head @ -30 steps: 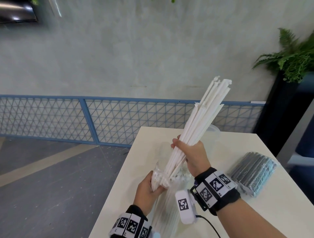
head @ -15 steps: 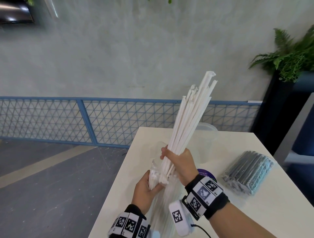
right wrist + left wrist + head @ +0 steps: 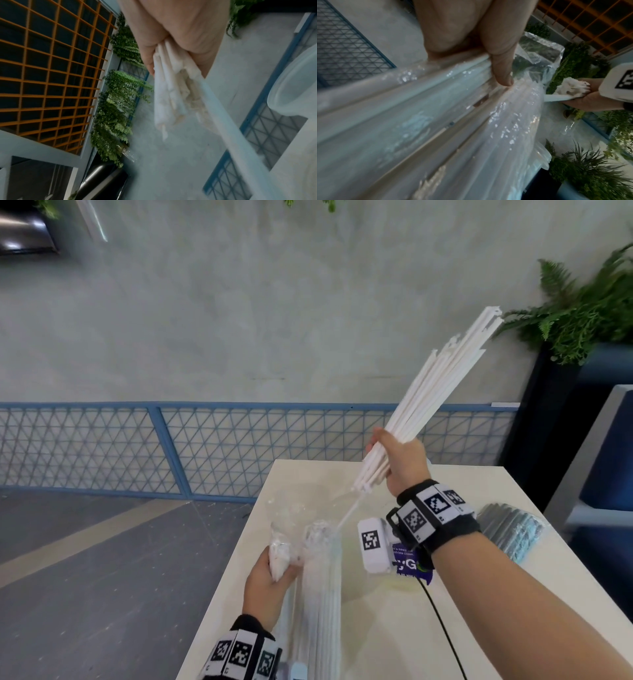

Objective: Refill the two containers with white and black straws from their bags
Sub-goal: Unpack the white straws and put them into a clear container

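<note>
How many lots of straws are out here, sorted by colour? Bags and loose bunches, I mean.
White straw bag: 1, its crumpled end gripped by the left hand
Black straw bag: 1, lying on the table
Loose white straw bunch: 1, held up by the right hand
Total: 3

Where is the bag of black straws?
In the head view, the bag of black straws lies on the white table at the right, just beyond the right hand's wrist, untouched.
</note>
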Demonstrator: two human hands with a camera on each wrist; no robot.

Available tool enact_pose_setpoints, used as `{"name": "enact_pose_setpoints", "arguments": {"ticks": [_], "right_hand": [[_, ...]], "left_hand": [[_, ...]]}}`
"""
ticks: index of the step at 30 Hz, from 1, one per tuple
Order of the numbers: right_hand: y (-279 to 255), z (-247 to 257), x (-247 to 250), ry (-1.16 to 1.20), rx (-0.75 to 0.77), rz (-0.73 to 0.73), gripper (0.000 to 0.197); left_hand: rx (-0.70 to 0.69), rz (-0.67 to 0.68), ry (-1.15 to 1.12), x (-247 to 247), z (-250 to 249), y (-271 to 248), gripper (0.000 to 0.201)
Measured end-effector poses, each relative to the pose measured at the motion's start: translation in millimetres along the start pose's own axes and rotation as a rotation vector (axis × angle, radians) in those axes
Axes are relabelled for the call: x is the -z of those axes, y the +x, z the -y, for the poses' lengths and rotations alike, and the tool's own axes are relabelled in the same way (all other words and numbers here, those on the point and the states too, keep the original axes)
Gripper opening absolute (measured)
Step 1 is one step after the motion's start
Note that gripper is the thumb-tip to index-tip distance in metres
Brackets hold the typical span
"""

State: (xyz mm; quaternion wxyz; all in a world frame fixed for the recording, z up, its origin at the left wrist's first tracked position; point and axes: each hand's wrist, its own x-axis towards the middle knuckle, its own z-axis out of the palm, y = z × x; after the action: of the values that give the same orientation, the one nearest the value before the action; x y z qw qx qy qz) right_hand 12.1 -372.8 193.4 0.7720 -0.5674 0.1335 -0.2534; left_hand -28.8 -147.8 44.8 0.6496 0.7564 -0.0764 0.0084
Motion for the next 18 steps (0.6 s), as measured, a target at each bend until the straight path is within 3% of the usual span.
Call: {"name": "enact_pose_setpoints", "arguments": {"ticks": [6, 10, 18], "right_hand": [[16.4, -17.2, 12.2, -0.258, 0.173, -0.08, 0.024], [15.5, -50.7, 15.3, -0.324, 0.151, -0.048, 0.038], [0.1, -100.2, 28.2, -0.323, 0.024, 0.029, 0.039]], "left_hand": [[0.022, -0.058, -0.037, 4.4, 1.2, 2.8, 0.021], [0.011, 0.0, 0.0, 0.4, -3.1, 0.1, 0.022], [0.015, 0.006, -0.001, -0.5, -0.9, -0.5, 0.028]]}}
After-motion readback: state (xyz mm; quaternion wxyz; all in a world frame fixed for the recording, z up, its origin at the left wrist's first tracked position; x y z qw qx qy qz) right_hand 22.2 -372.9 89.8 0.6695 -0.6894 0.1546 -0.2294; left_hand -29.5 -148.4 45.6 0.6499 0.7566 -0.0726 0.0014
